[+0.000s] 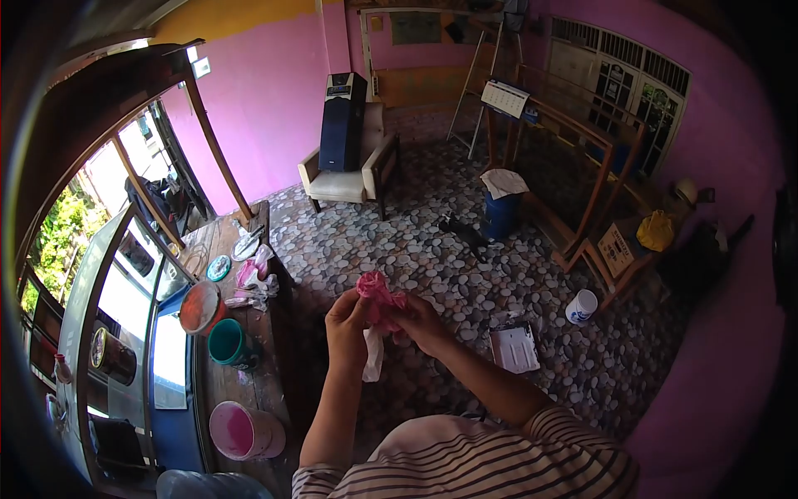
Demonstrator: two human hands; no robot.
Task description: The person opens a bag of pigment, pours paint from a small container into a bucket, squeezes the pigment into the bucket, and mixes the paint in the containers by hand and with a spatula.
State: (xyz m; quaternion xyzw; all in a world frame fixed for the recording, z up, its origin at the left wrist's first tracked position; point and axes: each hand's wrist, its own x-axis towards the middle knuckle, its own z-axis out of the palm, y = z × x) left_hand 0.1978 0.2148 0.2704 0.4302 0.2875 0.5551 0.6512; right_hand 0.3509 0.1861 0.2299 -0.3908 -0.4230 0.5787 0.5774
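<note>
In front of my chest, both hands hold a crumpled pink piece of thin material [381, 298], either plastic or cloth; I cannot tell which. My left hand [346, 323] pinches its left side between thumb and fingers. My right hand [422, 324] has closed on its right side, with the fingertips partly hidden in the folds. A white strip [373, 356] hangs down beneath the pink material, next to my left hand. To the left, crumpled pink and white plastic [253, 279] lies on a wooden table [266, 353].
The table also bears a teal bucket [233, 343], a reddish tub [202, 308] and a bucket with pink paint [246, 431]. On the floor are a paint tray [514, 348], a white pail [581, 307], a black-and-white cat [464, 236] and a blue drum [501, 216]. An armchair [342, 185] holds a speaker [342, 125].
</note>
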